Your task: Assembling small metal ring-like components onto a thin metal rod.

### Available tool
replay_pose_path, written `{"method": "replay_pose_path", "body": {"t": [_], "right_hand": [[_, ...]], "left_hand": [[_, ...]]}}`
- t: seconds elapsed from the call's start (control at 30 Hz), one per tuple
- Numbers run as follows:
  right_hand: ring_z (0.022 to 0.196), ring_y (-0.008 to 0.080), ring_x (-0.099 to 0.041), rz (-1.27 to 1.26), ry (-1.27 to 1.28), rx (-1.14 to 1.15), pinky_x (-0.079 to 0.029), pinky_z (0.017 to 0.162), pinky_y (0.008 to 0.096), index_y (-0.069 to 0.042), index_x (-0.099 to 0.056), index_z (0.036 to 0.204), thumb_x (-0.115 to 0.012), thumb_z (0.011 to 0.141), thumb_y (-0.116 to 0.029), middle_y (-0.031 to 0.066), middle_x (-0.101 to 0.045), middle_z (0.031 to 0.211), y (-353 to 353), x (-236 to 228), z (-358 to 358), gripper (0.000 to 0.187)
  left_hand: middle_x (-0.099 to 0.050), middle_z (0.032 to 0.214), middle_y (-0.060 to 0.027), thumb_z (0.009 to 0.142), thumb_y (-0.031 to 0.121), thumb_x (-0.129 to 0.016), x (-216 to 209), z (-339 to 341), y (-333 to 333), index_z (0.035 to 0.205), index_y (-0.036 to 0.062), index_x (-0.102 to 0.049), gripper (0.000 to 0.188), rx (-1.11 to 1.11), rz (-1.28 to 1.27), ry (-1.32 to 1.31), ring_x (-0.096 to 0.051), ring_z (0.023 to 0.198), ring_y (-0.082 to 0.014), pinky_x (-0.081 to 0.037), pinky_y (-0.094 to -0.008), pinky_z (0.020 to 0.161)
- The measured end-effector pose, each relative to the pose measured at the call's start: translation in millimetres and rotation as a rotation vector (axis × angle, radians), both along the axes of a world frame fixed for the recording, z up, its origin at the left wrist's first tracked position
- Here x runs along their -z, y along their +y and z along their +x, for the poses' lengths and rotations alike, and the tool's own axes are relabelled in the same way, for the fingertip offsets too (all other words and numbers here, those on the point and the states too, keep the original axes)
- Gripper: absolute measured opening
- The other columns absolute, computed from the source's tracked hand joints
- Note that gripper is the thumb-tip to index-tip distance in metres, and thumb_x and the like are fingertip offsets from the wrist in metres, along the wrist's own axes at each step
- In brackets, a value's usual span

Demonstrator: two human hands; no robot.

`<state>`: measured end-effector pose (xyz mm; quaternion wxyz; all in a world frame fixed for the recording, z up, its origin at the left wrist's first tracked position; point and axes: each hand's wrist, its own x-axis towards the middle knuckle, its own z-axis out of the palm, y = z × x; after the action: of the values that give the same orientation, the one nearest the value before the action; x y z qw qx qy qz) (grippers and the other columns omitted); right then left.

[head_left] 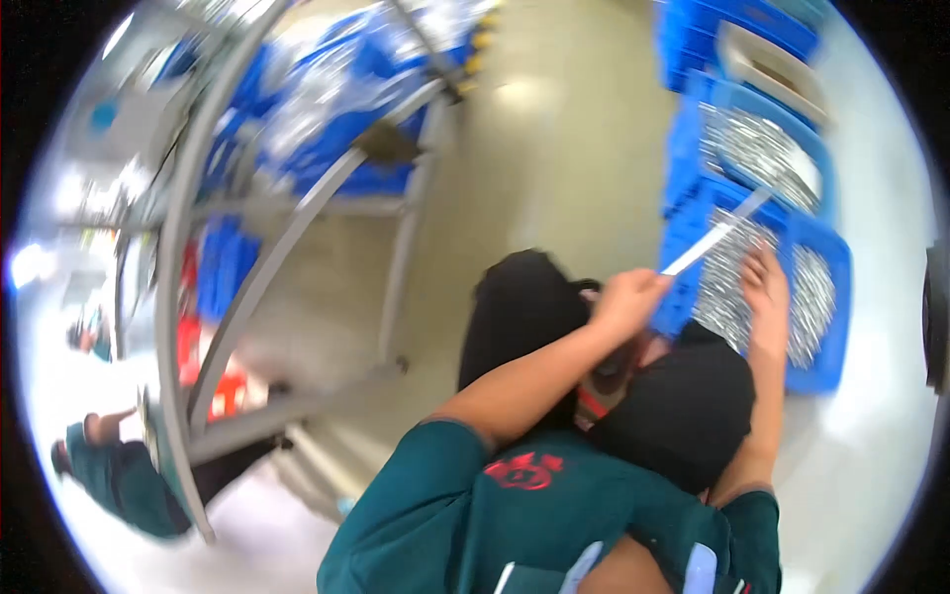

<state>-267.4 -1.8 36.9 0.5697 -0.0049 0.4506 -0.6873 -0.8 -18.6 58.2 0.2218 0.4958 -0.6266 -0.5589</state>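
Note:
My left hand [630,300] is closed around the near end of a long, narrow, pale strip [714,238], which looks flat and rigid. The strip slants up and right across a blue bin [673,297] filled with small shiny metal pieces [724,287]. Over the right part of that bin is my right hand [766,284], its fingers loosely bent and apart, close to or touching the pieces. Blur hides whether any small piece lies between those fingers. The kind of metal piece is too small to make out.
To the right stands another blue bin [836,327] of metal pieces; beyond is a light blue tray [826,183] of more, with a beige tray [742,45] behind. A metal rack [188,247] with blue, plastic-wrapped goods [336,99] rises at left. A person in green [119,485] is farther left.

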Motion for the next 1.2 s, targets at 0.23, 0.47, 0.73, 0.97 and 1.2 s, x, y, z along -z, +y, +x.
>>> {"method": "replay_pose_path", "body": {"t": [0.23,0.47,0.73,0.97,1.2], "right_hand": [[0.049,0.0028,-0.035,-0.251,-0.199,-0.159,-0.026,0.037,0.013,-0.002,-0.052,0.09,-0.057,0.086,-0.021,0.0005,-0.044,0.068,-11.7,-24.4,-28.4,0.02],[0.045,0.0035,-0.037,-0.283,-0.258,-0.084,-0.027,0.034,0.0136,0.001,-0.055,0.088,-0.059,0.085,-0.024,0.003,-0.047,0.065,-9.7,-46.8,-40.4,0.026],[0.048,0.0025,-0.036,-0.2,0.107,-0.19,-0.026,0.036,0.0138,0.001,-0.056,0.086,-0.06,0.083,-0.018,0.0006,-0.047,0.065,2.0,-79.3,-50.1,0.02],[0.043,0.0021,-0.027,0.046,0.719,-0.356,-0.017,0.039,0.0184,-0.004,-0.059,0.081,-0.066,0.077,-0.02,-0.0059,-0.041,0.055,9.0,-120.2,-49.2,0.018],[0.044,0.0012,-0.029,0.03,0.773,-0.423,-0.018,0.04,0.0169,-0.007,-0.06,0.078,-0.064,0.078,-0.02,-0.0073,-0.041,0.053,32.3,-130.4,-51.2,0.014]], "left_hand": [[-0.045,0.06,-0.0001,0.085,0.026,-0.055,-4.5,-12.4,-2.0,0.076,-0.0013,-0.055,0.029,0.078,0.126,0.078,-0.04,0.058,-0.0077,-0.035,-0.026,0.051],[-0.041,0.054,0.0002,0.085,0.026,-0.055,-4.9,-13.1,-1.7,0.068,-0.0006,-0.051,0.032,0.149,0.129,0.037,-0.037,0.054,-0.007,-0.033,-0.0264,0.048],[-0.045,0.055,0.0002,0.085,0.026,-0.057,-1.2,-8.1,-5.3,0.074,-0.002,-0.056,0.03,0.141,0.127,0.075,-0.04,0.054,-0.0074,-0.036,-0.026,0.05],[-0.045,0.052,-0.0045,0.085,0.028,-0.057,-5.3,-2.9,-7.6,0.074,-0.0006,-0.057,0.031,0.166,0.033,0.072,-0.041,0.052,-0.009,-0.036,-0.0286,0.049],[-0.044,0.052,-0.0115,0.084,0.03,-0.056,-17.8,-0.4,-6.2,0.069,0.0004,-0.053,0.033,0.232,-0.075,0.03,-0.041,0.048,-0.0176,-0.036,-0.0333,0.048]]}}
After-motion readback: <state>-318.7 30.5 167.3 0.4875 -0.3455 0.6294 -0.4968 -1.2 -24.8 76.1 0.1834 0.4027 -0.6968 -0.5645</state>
